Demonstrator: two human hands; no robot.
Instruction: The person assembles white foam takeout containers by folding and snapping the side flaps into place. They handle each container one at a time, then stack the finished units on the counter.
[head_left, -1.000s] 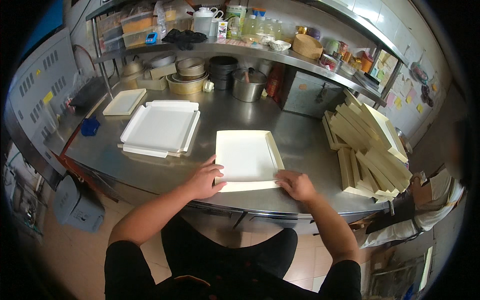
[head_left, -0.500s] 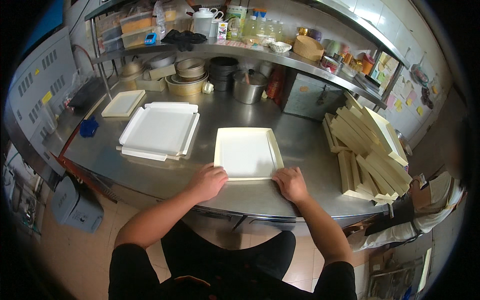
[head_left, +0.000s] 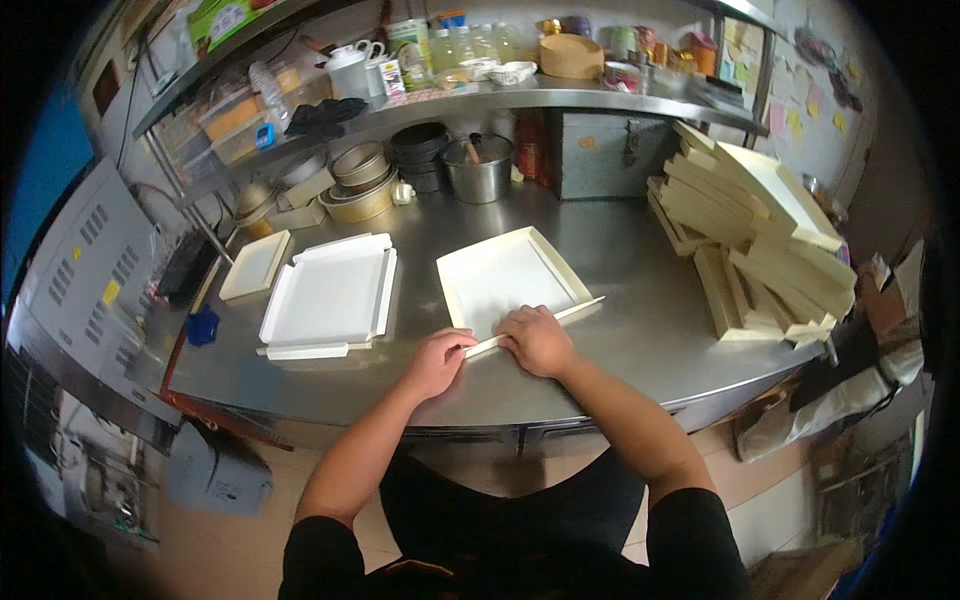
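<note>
A shallow cream cardboard box tray with a white inside lies turned at an angle on the steel worktop in front of me. My left hand pinches its near left corner. Over the near wall curl the fingers of my right hand, just left of that wall's middle, thumb side toward my left hand. The wall's right end sticks out a little past the corner. To the left lies a stack of flat white cardboard blanks with raised flaps, apart from both hands.
Several cream box trays are piled crookedly at the right. Left of the blanks lie a smaller tray and a blue object. A steel pot, tins and a grey metal case stand behind, under a loaded shelf. Another person is at the far right.
The tray has turned at an angle, its near right corner swinging away from me. My right hand has moved left from that corner along the near wall. The whole view has shifted and tilted.
</note>
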